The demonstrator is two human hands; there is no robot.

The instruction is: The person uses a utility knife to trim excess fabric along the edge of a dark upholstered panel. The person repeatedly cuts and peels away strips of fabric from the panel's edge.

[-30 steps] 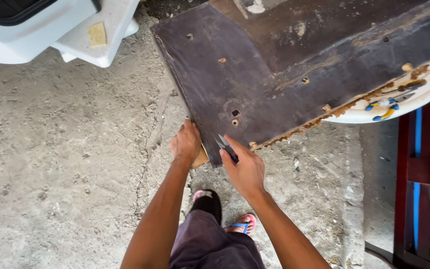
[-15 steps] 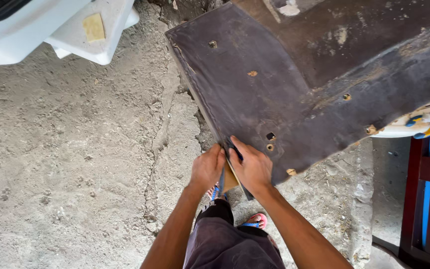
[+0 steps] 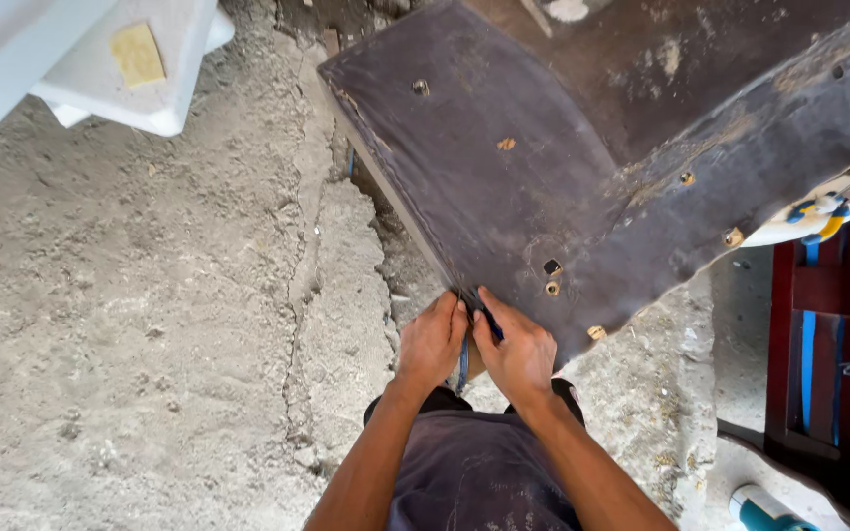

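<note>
The dark brown curved panel (image 3: 504, 187) lies tilted across the far right of the scene, its near corner edge meeting both hands. The left hand (image 3: 432, 342) curls on that edge; the right hand (image 3: 518, 354) is clenched around a blue-handled tool (image 3: 463, 362) pressed to it. Bare cracked concrete floor (image 3: 150, 324) opens wide to the left. Since half a second ago the hands sit closer together. A white foam block (image 3: 140, 69) lies far left, a red slatted frame (image 3: 838, 334) crowds the right
</note>
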